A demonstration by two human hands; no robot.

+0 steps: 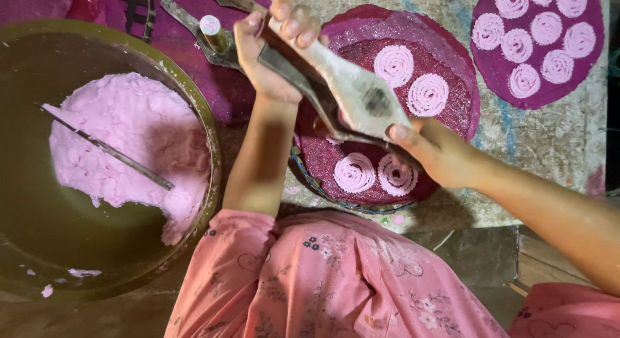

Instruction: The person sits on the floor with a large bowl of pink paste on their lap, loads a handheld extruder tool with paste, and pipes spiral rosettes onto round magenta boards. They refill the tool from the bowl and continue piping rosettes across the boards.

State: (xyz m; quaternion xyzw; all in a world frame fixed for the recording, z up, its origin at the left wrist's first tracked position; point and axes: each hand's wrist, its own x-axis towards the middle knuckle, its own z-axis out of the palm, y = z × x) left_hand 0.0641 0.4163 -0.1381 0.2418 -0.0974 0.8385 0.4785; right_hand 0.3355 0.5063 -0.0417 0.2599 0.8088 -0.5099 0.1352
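**Press Held Diagonally Over the Near Mat**

At far left, a wide dark bowl [200,112] holds a mound of pink dough [129,144] with a thin metal blade [106,149] lying across it. The bowl's right rim sits just beside the left forearm, leaving little side room there.

The left hand [271,54] is wrapped shut around the upper handles of a worn wooden press [352,86], fingers curled over the top. The press's long axis runs diagonally, from upper left down to lower right; its broad, pale, dough-smeared body has a dark round spot on its face and a dark metal arm along its lower edge. The right hand [433,151] closes on the lower end, thumb on top.

The press hangs above a round maroon mat [452,112] carrying four pink spirals [354,172], two on the far side and two on the near; the mat's middle is unfilled. The near edge of the mat overlaps the edge of the surface [549,144]. At upper right, a second mat [497,73] holds more spirals, well apart.
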